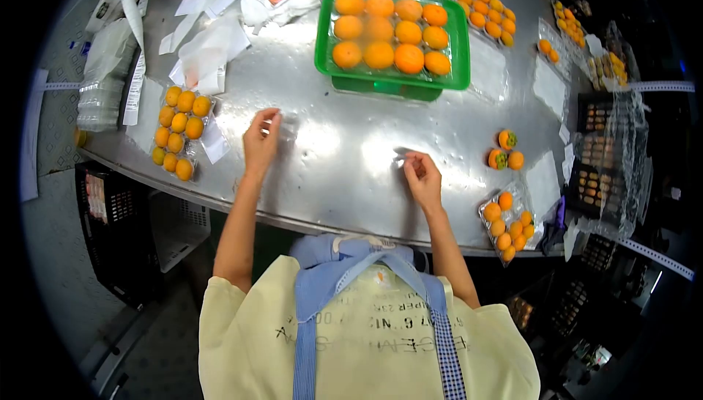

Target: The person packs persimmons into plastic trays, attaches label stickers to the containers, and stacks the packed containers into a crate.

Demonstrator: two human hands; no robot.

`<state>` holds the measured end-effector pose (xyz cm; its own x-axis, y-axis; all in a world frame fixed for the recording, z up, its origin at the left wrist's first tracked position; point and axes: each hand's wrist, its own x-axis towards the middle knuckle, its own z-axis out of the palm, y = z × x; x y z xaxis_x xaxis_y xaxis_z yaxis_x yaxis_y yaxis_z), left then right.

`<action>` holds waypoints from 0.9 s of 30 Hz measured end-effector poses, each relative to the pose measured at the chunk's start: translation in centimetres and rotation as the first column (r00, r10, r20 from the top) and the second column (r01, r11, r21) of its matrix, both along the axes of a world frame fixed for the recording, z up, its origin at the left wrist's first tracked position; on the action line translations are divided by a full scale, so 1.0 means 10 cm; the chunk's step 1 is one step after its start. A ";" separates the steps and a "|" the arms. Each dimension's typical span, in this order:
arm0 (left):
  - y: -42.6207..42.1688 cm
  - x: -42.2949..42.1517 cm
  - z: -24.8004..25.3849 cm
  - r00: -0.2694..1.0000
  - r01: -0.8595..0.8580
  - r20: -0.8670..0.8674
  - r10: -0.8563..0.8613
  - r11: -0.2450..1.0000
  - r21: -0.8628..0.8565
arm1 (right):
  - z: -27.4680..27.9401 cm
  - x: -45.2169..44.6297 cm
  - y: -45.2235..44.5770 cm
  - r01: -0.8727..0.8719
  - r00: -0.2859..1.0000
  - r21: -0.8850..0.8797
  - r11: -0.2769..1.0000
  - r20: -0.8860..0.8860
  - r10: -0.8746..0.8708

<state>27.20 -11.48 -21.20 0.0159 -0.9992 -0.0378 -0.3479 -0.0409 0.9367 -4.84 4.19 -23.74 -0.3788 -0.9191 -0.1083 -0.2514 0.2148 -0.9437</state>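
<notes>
My left hand (261, 140) is over the metal table (322, 202), thumb and fingers drawn together in a pinch; a faint clear patch beside the fingertips is too vague to name. To the right, my right hand (424, 177) also has its fingers pinched, with a small dark-and-shiny bit at the tips that I cannot make out. Beyond both hands, a green tray (323, 41) holds rows of persimmons (378, 29) and stands raised on a green base. Nearest to my left hand is a clear pack of smaller orange persimmons (179, 122).
Loose persimmons (498, 159), some showing green calyxes, lie right of my right hand. A filled clear pack (504, 226) rests by the front edge. Paper scraps (212, 45) and stacked clear trays (106, 78) occupy the left; more fruit packs (487, 12) sit back right. Black crates (110, 231) stand below.
</notes>
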 end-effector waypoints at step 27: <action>1.57 -0.51 -0.39 0.997 0.057 0.035 -0.066 0.977 0.204 | -0.05 0.00 0.68 -0.102 0.973 0.086 0.991 -0.200 0.117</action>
<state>22.10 4.26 -25.13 -0.0394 -0.9699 -0.2404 -0.3939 -0.2060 0.8958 -4.84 11.02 -24.28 -0.2975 -0.9484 -0.1095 -0.4628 0.2436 -0.8523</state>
